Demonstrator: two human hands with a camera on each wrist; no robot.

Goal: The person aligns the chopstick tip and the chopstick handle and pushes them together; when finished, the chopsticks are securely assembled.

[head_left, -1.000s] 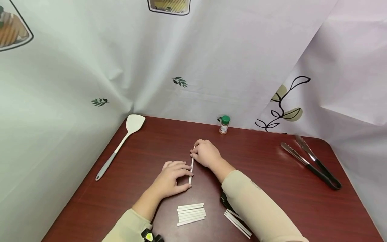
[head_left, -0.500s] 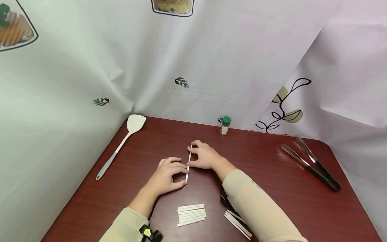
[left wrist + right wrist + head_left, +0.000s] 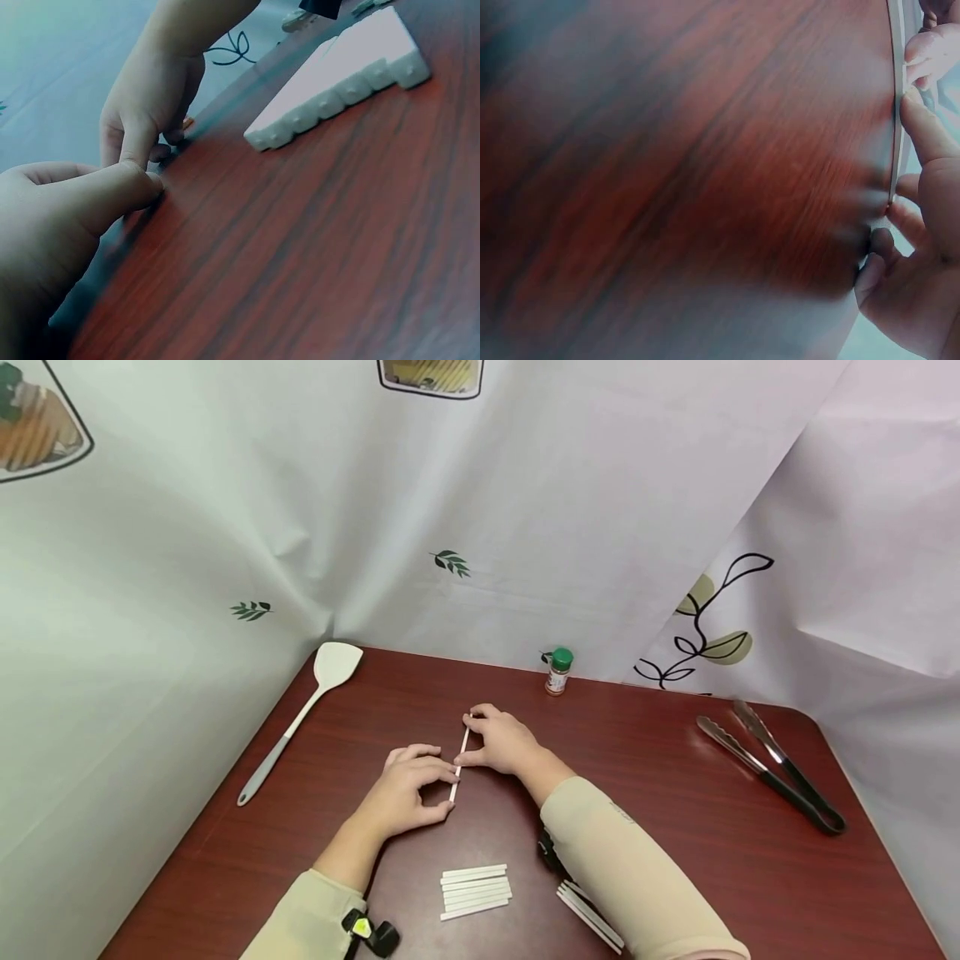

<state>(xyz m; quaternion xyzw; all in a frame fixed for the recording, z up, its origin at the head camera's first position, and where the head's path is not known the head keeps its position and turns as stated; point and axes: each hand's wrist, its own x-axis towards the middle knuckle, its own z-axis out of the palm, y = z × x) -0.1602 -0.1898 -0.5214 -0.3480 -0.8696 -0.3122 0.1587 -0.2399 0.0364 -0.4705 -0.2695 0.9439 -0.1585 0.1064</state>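
In the head view, a thin white stick line (image 3: 462,745) lies slantwise on the dark red table (image 3: 390,702). It looks like two sticks end to end; a slight step shows in the white stick (image 3: 898,135) in the right wrist view. My left hand (image 3: 408,789) spans the near half, thumb at the near end and fingers near the middle. Over the far half, my right hand (image 3: 501,743) has its thumb near the middle and fingers at the far end. Several white sticks (image 3: 476,892) lie side by side closer to me.
More white sticks (image 3: 588,918) lie beside my right sleeve (image 3: 630,860). A spatula (image 3: 300,718) lies at the left edge, tongs (image 3: 772,768) at the right. A green-capped spice jar (image 3: 557,672) stands at the back, before the white curtain (image 3: 525,502).
Both hands have moved slightly left with the stick line, which now slants more. The right thumb has spread from its fingers toward the middle of the line.
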